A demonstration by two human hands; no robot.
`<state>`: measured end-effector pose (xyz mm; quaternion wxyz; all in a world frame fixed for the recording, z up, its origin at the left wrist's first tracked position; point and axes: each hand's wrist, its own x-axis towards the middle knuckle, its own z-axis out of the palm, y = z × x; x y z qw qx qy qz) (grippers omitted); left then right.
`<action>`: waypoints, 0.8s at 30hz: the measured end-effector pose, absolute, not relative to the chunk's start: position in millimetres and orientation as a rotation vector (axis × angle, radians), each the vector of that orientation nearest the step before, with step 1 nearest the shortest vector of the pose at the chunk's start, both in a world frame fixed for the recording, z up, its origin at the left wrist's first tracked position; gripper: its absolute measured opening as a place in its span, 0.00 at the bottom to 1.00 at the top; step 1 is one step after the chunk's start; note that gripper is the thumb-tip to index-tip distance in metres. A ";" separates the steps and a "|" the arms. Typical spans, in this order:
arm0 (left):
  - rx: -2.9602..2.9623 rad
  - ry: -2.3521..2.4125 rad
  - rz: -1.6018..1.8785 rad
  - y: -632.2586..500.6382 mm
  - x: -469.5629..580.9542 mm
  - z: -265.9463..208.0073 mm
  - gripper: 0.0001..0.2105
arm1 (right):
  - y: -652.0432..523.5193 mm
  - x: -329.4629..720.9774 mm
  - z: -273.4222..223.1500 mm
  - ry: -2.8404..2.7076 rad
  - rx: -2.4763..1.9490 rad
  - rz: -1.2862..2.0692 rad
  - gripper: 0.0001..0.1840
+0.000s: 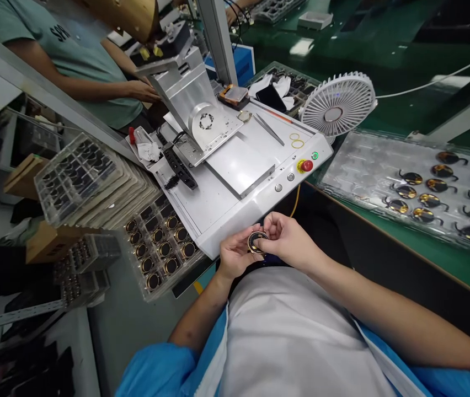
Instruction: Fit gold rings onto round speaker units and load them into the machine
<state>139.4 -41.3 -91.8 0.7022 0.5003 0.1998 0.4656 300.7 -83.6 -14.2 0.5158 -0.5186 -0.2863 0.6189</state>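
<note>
Close to my body, just off the front edge of the white machine base [218,223], I hold a round black watch case with a gold rim [256,241]. My left hand [235,255] grips it by its left side, fingers curled round the edge. My right hand [290,242] is closed at its right side, with the thumb pressed on the black face. The fingers cover part of the rim. Left of my hands, a clear tray [146,284] carries several similar round gold-rimmed pieces.
A metal fixture [208,124] stands on the base, near tweezers [268,129], yellow rings [297,143] and a red emergency button [306,165]. A white fan [338,105] is behind. At right, a tray [354,165] holds black-and-gold parts with tails. Stacked trays [94,190] and a co-worker [81,77] are at left.
</note>
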 end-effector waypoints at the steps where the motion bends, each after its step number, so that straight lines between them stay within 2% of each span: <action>1: 1.106 0.443 1.033 -41.5 139.3 -91.5 0.29 | -83.3 300.9 -14.5 -0.691 -1.241 1.497 0.18; 13: 1.142 0.592 1.000 -42.8 137.5 -94.0 0.28 | -81.3 302.4 -24.4 -0.692 -1.194 1.545 0.22; 20: 1.112 0.628 1.075 -44.7 142.0 -93.4 0.27 | -80.8 304.5 -25.2 -0.597 -1.161 1.630 0.31; 24: 1.128 0.634 1.111 -46.8 141.7 -97.4 0.28 | -84.4 308.6 -25.7 -0.697 -1.285 1.702 0.30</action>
